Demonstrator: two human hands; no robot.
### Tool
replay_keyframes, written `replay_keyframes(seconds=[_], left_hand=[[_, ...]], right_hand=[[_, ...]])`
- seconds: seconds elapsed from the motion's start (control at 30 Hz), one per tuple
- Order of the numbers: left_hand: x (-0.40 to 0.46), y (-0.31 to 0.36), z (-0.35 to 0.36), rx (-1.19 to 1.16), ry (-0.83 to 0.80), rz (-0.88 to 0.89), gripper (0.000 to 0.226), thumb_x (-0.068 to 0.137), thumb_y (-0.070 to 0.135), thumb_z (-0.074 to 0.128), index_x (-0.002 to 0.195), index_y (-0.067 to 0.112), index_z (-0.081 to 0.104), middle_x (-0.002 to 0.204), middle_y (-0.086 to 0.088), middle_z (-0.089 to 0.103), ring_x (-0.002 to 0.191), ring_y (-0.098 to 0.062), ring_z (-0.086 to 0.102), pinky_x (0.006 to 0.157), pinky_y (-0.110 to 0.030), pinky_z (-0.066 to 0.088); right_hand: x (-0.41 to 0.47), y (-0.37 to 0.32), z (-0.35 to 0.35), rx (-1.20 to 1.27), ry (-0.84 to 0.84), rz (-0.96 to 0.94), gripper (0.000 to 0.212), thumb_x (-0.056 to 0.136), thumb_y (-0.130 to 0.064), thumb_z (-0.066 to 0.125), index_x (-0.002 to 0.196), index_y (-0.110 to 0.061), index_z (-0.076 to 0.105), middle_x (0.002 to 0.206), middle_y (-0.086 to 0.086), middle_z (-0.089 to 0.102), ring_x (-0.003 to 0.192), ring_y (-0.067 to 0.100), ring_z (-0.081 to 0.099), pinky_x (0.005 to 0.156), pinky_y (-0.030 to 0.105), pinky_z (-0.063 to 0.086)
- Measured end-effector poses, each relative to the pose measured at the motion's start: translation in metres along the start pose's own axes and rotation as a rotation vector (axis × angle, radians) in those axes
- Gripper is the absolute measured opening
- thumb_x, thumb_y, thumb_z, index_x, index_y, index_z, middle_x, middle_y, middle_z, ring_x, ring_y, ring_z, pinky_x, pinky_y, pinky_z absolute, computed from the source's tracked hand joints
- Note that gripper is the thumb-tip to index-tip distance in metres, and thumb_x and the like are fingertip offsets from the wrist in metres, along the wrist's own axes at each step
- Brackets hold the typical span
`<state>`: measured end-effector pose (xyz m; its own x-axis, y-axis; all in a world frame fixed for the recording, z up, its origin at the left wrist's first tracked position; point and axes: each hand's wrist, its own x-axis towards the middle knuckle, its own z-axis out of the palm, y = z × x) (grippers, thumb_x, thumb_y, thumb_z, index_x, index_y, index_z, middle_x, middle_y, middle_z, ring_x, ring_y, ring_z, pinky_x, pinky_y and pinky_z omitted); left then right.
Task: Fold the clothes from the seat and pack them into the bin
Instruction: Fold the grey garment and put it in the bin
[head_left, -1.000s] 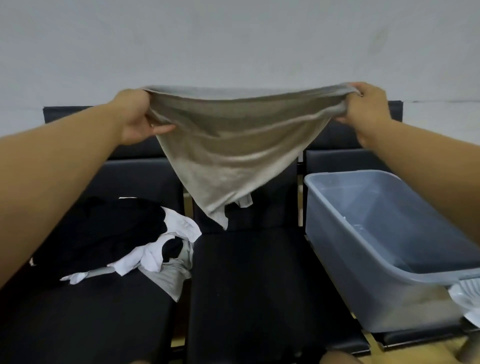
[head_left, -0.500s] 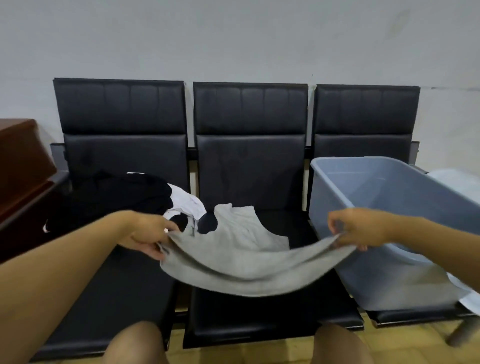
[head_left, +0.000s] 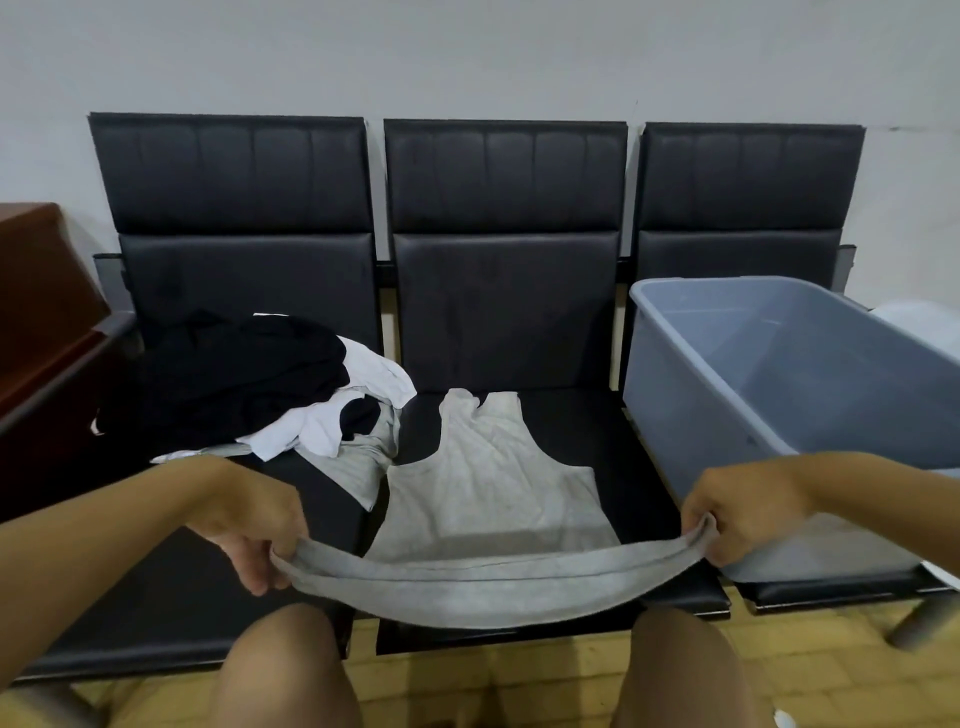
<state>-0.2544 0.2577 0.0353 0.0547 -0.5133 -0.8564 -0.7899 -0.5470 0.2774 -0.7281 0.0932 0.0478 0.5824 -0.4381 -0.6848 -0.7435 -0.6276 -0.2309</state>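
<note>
A grey tank top (head_left: 493, 488) lies spread on the middle seat (head_left: 597, 447), straps toward the backrest. Its hem is lifted off the seat's front edge and stretched between my hands. My left hand (head_left: 254, 525) pinches the hem's left corner. My right hand (head_left: 737, 514) grips the right corner. A pile of black and white clothes (head_left: 270, 384) sits on the left seat. The blue-grey plastic bin (head_left: 779, 395) stands on the right seat and looks empty inside.
Three black padded seats stand in a row against a grey wall. A brown wooden cabinet (head_left: 36, 296) is at the far left. Something white (head_left: 914, 322) lies behind the bin. My knees (head_left: 291, 670) are just before the seats.
The tank top came down from mid-air and now lies laid out on the middle seat. Both hands lowered and drew back toward me with the hem still held.
</note>
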Motion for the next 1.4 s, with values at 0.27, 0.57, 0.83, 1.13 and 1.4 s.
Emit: replay_keyframes(seconds=[0.27, 0.57, 0.83, 1.13, 1.4], left_hand=[[-0.009, -0.011, -0.006, 0.118, -0.060, 0.205, 0.023, 0.082, 0.015, 0.079, 0.103, 0.021, 0.077, 0.105, 0.004, 0.077, 0.104, -0.009, 0.070, 0.092, -0.022, 0.053], [0.008, -0.017, -0.005, 0.143, 0.165, 0.338, 0.024, 0.081, 0.012, 0.081, 0.101, 0.024, 0.077, 0.095, 0.007, 0.077, 0.092, -0.007, 0.072, 0.084, -0.019, 0.055], [0.015, -0.018, -0.007, 0.055, 0.462, 0.516, 0.057, 0.087, 0.058, 0.065, 0.090, 0.002, 0.068, 0.081, -0.003, 0.064, 0.075, -0.010, 0.061, 0.076, -0.024, 0.052], [0.001, 0.017, 0.014, -0.330, 0.312, 0.700, 0.043, 0.104, 0.041, 0.046, 0.116, 0.007, 0.069, 0.115, -0.008, 0.074, 0.112, -0.024, 0.069, 0.102, -0.043, 0.053], [0.015, 0.016, 0.017, -0.297, 0.289, 0.559, 0.047, 0.097, 0.052, 0.055, 0.092, 0.006, 0.066, 0.083, -0.013, 0.070, 0.072, -0.020, 0.067, 0.066, -0.029, 0.054]], right_hand=[[0.003, 0.012, -0.001, -0.033, 0.216, 0.033, 0.022, 0.098, -0.046, 0.060, 0.078, -0.039, 0.064, 0.071, -0.024, 0.063, 0.071, -0.005, 0.058, 0.070, 0.014, 0.045], [0.006, 0.003, -0.003, 0.120, 0.515, 0.006, 0.012, 0.094, -0.042, 0.068, 0.083, -0.039, 0.068, 0.096, -0.011, 0.062, 0.083, 0.001, 0.059, 0.074, 0.013, 0.043], [0.017, -0.007, 0.001, 0.198, 0.620, -0.062, 0.004, 0.087, -0.033, 0.079, 0.087, -0.032, 0.075, 0.098, -0.008, 0.060, 0.085, -0.002, 0.058, 0.076, 0.013, 0.045], [0.017, -0.022, 0.003, 0.597, 0.550, -0.210, 0.017, 0.094, -0.030, 0.068, 0.091, -0.013, 0.068, 0.088, 0.006, 0.070, 0.084, 0.011, 0.064, 0.083, 0.030, 0.050], [0.016, -0.013, 0.013, 0.794, 0.271, -0.078, 0.024, 0.098, -0.036, 0.062, 0.095, -0.012, 0.061, 0.083, 0.002, 0.068, 0.076, 0.020, 0.068, 0.068, 0.036, 0.058]])
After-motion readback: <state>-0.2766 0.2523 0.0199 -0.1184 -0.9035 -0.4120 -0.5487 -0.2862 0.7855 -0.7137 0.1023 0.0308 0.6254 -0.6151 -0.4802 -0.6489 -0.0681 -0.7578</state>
